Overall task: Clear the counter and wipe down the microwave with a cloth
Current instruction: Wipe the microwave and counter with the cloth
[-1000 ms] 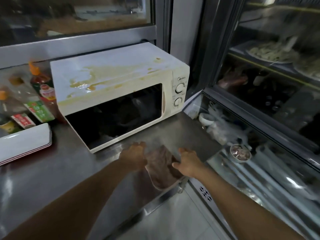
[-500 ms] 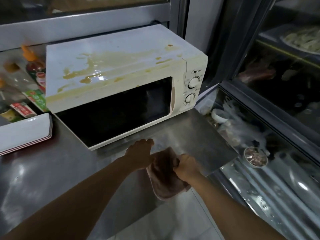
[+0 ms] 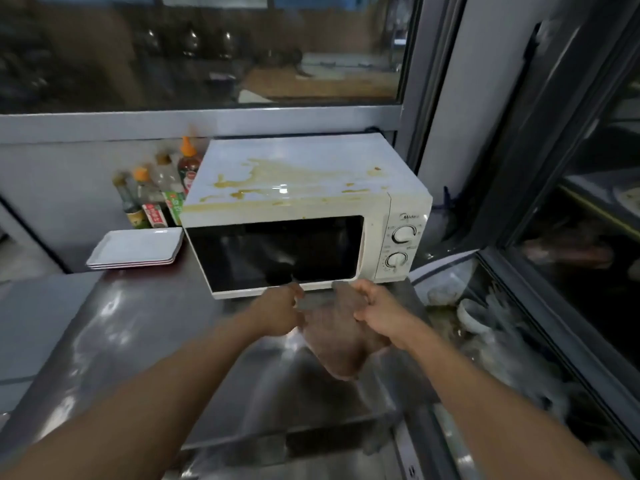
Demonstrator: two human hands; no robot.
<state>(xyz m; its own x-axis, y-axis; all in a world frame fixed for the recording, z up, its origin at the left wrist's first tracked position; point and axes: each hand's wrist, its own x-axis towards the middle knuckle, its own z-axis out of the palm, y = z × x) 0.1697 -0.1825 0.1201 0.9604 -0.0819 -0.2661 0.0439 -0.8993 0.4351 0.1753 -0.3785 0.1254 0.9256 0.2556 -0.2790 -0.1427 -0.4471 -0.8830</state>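
A white microwave [image 3: 301, 188] stands at the back of the steel counter [image 3: 145, 327], its top smeared with yellow-brown stains and its door closed. In front of it I hold a pinkish-grey cloth [image 3: 334, 344] lifted off the counter, hanging down between my hands. My left hand [image 3: 280, 311] grips the cloth's upper left edge. My right hand [image 3: 375, 311] grips its upper right edge. Both hands are just below the microwave's door.
A stack of white rectangular plates [image 3: 138, 249] lies left of the microwave, with several sauce bottles [image 3: 156, 192] behind it. A glass-fronted display case [image 3: 540, 327] with food and bowls runs along the right. A window frame [image 3: 207, 121] backs the counter.
Both hands have lifted the cloth off the counter's front edge and raised it toward the microwave door. The camera view has pulled back and tilted up.
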